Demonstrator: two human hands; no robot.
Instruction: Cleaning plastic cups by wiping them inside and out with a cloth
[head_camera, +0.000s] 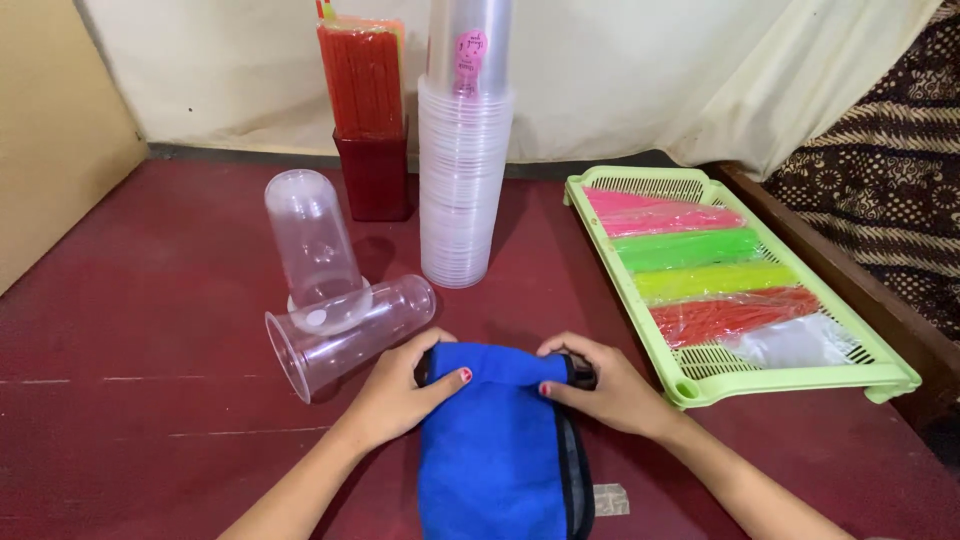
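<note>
both hands (400, 390) at blue cloth's (495, 450) top edge

The top of the tall stack of clear cups (466, 150) is running out past the upper edge of the picture, and so are the tops of the red straws (362, 75) standing in the dark red holder (376, 175) at the far edge of the table (150, 300). The blue cloth (495, 450) is being cut off by the lower edge, and it is covering most of a black thing (582, 374) whose kind cannot be told. Both forearms are leaving the picture at the bottom. The pink sticker (470, 50) on the stack is too small to make out.
</note>
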